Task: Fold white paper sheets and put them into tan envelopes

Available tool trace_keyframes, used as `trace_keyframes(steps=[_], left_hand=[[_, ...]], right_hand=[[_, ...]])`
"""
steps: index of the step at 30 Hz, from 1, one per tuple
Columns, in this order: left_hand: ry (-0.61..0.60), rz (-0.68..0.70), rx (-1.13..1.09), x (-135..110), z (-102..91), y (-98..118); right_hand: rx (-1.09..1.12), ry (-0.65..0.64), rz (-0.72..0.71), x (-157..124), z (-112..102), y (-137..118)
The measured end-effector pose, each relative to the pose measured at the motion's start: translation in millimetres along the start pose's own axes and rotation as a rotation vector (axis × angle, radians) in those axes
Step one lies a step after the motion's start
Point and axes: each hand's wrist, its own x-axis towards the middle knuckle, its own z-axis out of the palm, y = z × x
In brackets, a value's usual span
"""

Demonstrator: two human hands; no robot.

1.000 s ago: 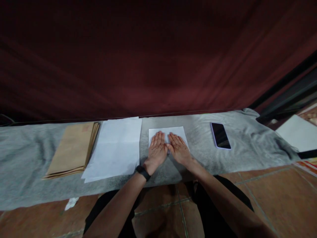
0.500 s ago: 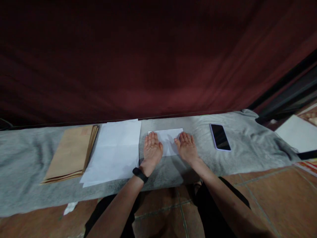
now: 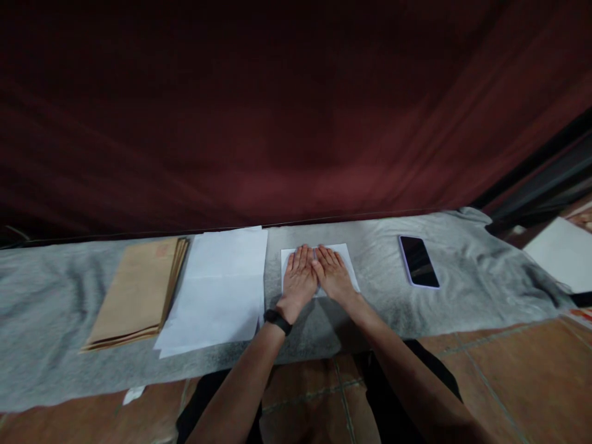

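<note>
A small folded white paper lies on the grey cloth in front of me. My left hand and my right hand both rest flat on it, side by side and touching at the thumbs, fingers stretched out and pointing away from me. Most of the paper's middle is hidden under the two hands. A black band sits on my left wrist.
A stack of white sheets lies left of the hands, and a pile of brown envelopes further left. A dark phone lies face up to the right. A dark red curtain hangs behind. Tiled floor runs below.
Half a second ago my hands were spread to the paper's left and right edges; they have slid back together at its middle, as they were a second ago.
</note>
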Motion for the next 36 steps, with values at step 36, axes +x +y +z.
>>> trace_keyframes(steps=[36], left_hand=[[0.014,0.127,-0.031,-79.1,-6.8,21.9]], right_hand=[[-0.013,0.014,-0.165,-76.6,0.1,-13.3]])
